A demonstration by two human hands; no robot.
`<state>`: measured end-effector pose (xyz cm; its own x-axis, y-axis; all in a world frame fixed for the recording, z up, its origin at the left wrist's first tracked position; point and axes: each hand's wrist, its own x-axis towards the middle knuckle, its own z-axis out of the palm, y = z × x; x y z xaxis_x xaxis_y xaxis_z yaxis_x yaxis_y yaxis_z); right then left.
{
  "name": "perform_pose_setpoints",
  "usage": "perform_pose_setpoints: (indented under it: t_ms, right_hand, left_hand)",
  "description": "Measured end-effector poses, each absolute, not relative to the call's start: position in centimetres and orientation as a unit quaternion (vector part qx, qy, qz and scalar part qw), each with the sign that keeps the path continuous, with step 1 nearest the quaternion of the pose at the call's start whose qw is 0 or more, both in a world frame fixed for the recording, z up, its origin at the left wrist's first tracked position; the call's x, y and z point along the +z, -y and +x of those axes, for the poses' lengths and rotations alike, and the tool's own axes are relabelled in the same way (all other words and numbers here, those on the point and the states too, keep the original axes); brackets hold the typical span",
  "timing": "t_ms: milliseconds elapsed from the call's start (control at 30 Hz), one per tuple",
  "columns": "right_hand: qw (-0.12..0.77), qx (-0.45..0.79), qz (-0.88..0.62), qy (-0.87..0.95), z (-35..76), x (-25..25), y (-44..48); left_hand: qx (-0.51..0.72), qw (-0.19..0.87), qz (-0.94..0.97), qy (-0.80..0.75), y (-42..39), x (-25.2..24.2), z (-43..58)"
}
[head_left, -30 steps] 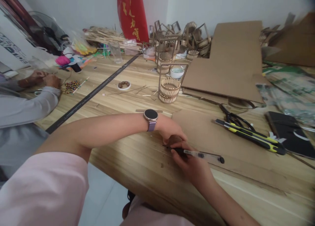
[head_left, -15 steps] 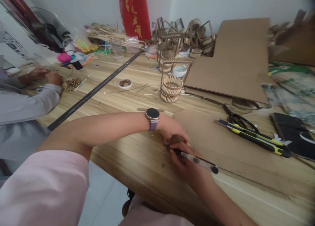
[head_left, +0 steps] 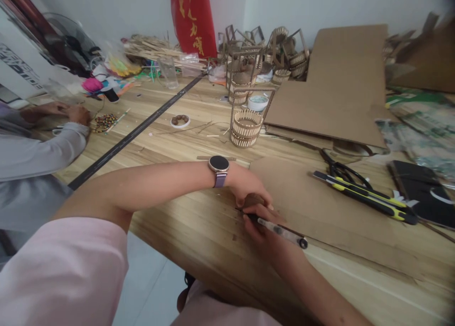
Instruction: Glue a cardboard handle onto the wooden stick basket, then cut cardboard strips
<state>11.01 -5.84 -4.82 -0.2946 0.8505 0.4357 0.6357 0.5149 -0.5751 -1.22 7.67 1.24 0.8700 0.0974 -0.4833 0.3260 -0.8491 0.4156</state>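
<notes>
My left hand (head_left: 247, 181), with a watch (head_left: 218, 164) on its wrist, curls around a small brown rounded piece (head_left: 254, 200) and holds it down at the edge of a cardboard sheet (head_left: 341, 212). Its exact kind is hard to make out, as fingers cover much of it. In my right hand (head_left: 261, 224) is a pen (head_left: 280, 230), pinched between fingers and thumb. The tip points left, beside the brown piece and close to the tabletop. Both hands are close together, fingers nearly touching.
A small slatted basket (head_left: 247, 129) stands ahead, with several more behind it. To the right lie a utility knife (head_left: 366, 198), scissors (head_left: 346, 169) and a black phone-like object (head_left: 423, 191). A large cardboard piece (head_left: 341, 89) lies behind. At left, another person's hands (head_left: 67, 113) work near beads (head_left: 105, 122).
The pen's rear end has swung slightly left and up, with my right hand shifting a little. My left hand stays on the brown piece. The whole view has drifted slightly.
</notes>
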Motion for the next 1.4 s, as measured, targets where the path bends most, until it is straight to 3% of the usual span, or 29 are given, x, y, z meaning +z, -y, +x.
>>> perform_pose_setpoints:
  t_ms: [467, 633, 733, 933, 1167, 1400]
  right_hand:
    - [0.352, 0.206, -0.527, 0.746, 14.3, -4.0, 6.5]
    - [0.340, 0.278, -0.548, 0.712, 17.0, -2.7, 6.7]
    - [0.362, 0.241, -0.567, 0.700, 20.0, -1.9, 7.3]
    - [0.254, 0.144, -0.606, 0.740, 26.0, -3.1, 9.5]
    - [0.277, 0.168, -0.624, 0.711, 26.1, -3.1, 10.1]
    - [0.296, 0.205, -0.635, 0.684, 26.1, -2.9, 10.0]
  left_hand:
    - [-0.226, 0.256, 0.932, -0.122, -7.5, 1.5, -1.1]
    - [-0.229, 0.254, 0.930, -0.130, -7.3, 1.8, -1.1]
    - [-0.242, 0.217, 0.936, -0.132, -7.0, 2.1, -1.1]
    - [-0.266, 0.142, 0.944, -0.137, -6.0, 3.1, -0.8]
    - [-0.231, 0.061, 0.970, -0.048, -4.6, 2.9, 2.1]
    - [-0.177, 0.090, 0.980, -0.020, -3.0, 2.3, 6.0]
